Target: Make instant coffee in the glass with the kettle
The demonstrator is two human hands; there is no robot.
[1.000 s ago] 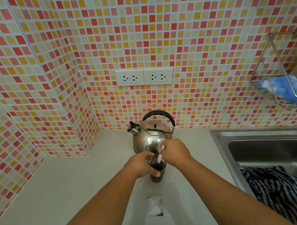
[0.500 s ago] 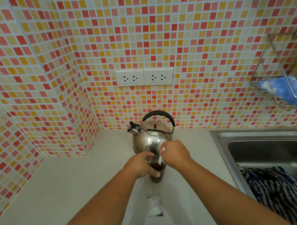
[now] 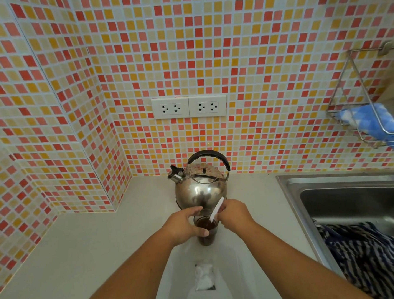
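On the pale grey desk, just in front of the tiled wall, stands a small clear glass filled with dark brown coffee. The left hand wraps around the glass from its left side — fingers curled over the far rim, thumb pressed across the near wall — so the hand is closed on it. The right hand pinches a thin white plastic stirrer between thumb and fingers; the stirrer leans up and to the right, its lower end dipped into the coffee.

Directly behind the glass, near it, sits a rounded stainless-steel kettle with a black arched handle and a short spout pointing left, lid on. Nearer the person, apart from the glass, a small clear plastic packet of white powder lies flat on the desk.

To the right a stainless-steel sink is sunk into the desk, holding a dark blue and white striped cloth. A wire rack on the wall above carries a blue and white sponge — and two white double sockets are set in the mosaic tiles.
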